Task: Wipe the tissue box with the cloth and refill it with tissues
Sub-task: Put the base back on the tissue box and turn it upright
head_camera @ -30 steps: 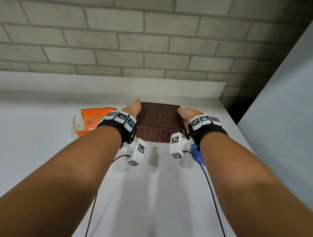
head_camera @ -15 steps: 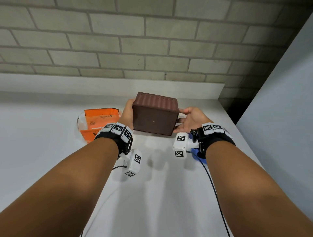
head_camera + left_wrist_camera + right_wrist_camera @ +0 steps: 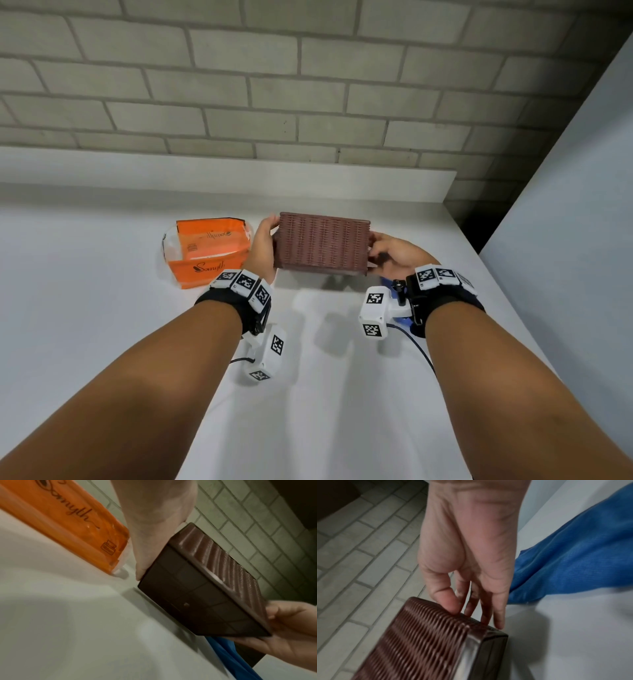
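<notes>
The brown tissue box [image 3: 322, 244] is held between both hands above the white table [image 3: 102, 308], tilted so its ribbed, woven-looking side faces the head camera. The left hand [image 3: 262, 245] lies flat against the box's left end, fingers straight along it. The right hand [image 3: 394, 255] grips the right end, thumb [image 3: 447, 599] on the ribbed side and fingers [image 3: 498, 609] curled over the edge toward the smooth dark face. In the left wrist view that smooth face [image 3: 197, 601] is flat and scored with a grid of lines, with a glossy rounded rim. Just left of the left hand lies an orange plastic tissue pack [image 3: 209, 251], soft and shiny with script lettering. A blue cloth [image 3: 573, 555], finely knit and rumpled, lies on the table under the right wrist.
</notes>
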`<action>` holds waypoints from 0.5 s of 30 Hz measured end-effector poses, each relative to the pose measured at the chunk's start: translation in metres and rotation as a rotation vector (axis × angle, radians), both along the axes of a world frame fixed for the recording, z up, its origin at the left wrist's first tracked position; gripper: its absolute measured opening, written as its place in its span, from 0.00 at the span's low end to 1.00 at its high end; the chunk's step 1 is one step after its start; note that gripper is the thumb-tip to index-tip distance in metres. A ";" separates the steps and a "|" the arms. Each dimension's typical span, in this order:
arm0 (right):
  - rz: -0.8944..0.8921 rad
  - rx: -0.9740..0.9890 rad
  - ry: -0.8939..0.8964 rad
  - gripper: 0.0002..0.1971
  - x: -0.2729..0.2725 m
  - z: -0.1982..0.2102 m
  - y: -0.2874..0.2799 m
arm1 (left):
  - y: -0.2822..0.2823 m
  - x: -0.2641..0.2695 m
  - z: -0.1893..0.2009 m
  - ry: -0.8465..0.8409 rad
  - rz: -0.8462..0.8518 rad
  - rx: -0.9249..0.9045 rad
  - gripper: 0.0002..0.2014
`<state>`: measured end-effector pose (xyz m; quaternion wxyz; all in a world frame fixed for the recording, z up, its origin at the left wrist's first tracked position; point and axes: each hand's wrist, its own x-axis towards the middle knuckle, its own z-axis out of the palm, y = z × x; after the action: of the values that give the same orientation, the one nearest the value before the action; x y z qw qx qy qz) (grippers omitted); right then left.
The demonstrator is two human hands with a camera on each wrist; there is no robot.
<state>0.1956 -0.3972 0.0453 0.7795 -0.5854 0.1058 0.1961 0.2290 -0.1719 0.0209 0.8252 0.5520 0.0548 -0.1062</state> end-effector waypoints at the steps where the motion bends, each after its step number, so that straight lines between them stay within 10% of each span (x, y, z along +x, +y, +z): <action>1: 0.009 -0.012 -0.020 0.28 -0.002 -0.002 0.001 | 0.000 -0.003 0.002 0.010 0.007 0.014 0.19; 15: -0.235 -0.108 -0.069 0.08 -0.006 -0.025 0.013 | -0.009 -0.030 -0.008 -0.070 -0.087 0.005 0.20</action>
<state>0.1898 -0.3840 0.0199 0.7677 -0.6164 0.1572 0.0771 0.1988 -0.1811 0.0133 0.8198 0.5595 0.0021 -0.1223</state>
